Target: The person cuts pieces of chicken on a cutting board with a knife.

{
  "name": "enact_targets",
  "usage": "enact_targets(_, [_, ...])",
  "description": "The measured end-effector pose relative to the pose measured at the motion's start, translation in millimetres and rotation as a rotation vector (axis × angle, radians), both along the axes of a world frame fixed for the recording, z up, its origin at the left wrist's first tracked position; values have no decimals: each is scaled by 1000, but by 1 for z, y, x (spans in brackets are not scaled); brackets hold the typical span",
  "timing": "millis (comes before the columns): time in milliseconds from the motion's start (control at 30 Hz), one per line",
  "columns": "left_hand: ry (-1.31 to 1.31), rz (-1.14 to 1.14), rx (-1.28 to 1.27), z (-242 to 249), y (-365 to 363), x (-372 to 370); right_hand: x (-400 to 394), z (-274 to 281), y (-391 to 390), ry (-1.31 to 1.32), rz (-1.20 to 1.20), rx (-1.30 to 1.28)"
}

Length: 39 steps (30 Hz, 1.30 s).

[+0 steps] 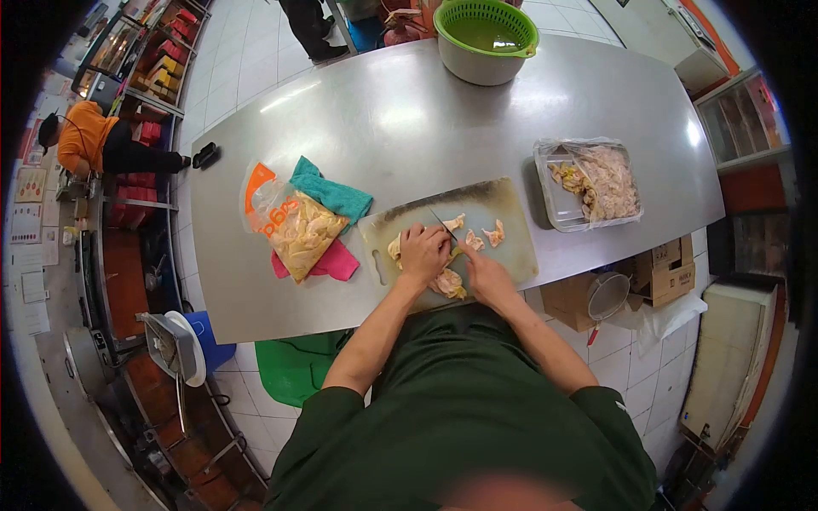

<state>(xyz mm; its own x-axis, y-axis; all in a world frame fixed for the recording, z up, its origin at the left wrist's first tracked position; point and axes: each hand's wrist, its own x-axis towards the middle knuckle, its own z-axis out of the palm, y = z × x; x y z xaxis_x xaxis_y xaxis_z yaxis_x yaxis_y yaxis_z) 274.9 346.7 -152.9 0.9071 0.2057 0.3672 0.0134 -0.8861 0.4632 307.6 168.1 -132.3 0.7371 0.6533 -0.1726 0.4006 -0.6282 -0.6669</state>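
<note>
A worn white cutting board (514, 217) lies on the steel table before me. My right hand (487, 274) grips a knife (442, 224), its blade angled across the board toward the upper left. Fingers bent, my left hand (423, 254) presses down on a piece of raw chicken (394, 248), which it mostly covers. Close to both hands, a larger chicken piece (448, 284) rests at the board's near edge. Several small cut pieces (494, 232) are spread beyond the knife. Exactly where the blade's edge touches is hidden by my hands.
Left of the board are a plastic bag of chicken (308, 238), a teal cloth (331, 191) and a pink cloth (339, 262). A plastic-covered metal tray (558, 204) of meat stands right. At the far edge sits a green colander (486, 25) in a bowl. A person in orange (85, 136) is off left.
</note>
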Motion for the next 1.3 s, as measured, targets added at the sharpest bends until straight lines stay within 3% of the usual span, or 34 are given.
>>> enact_targets(133, [9, 32, 17, -4, 0, -3, 0, -1, 7, -3, -6, -33])
enact_targets(333, [67, 105, -72, 3, 6, 0, -9, 65, -54, 175, 29, -266])
enact_targets(400, [112, 101, -303, 6, 14, -1, -4, 79, -65, 259, -2, -335])
enact_targets(433, [112, 97, -302, 6, 19, -1, -4, 75, -71, 259, -6, -334])
enact_targets(533, [245, 120, -216, 6, 33, 3, -4, 64, -79, 168, -163, -227])
enact_targets(600, [792, 10, -192, 21, 46, 12, -3, 66, -71, 262, -248, -132])
enact_targets(700, [768, -105, -165, 37, 55, 15, -16, 60, -57, 176, -50, 15])
enact_targets(800, [635, -234, -159, 48, 64, 18, -16, 47, -50, 266, -54, -80])
enact_targets(933, [729, -62, -364, 50, 57, 14, -12, 55, -54, 261, -225, -118])
enact_targets(1000, [380, 18, -133, 39, 46, 11, -15, 59, -54, 229, -195, -75])
enact_targets(1033, [382, 15, -134, 33, 39, 10, -18, 54, -55, 230, -198, -76])
enact_targets(1100, [50, -190, -70, 33, 24, 13, -22, 43, -55, 163, -113, 56])
enact_targets(1200, [201, -287, -71, 16, 9, 9, -16, 41, -56, 244, -236, -5])
enact_targets(1300, [234, -220, -88, 11, 6, 4, -19, 38, -55, 155, -215, -14])
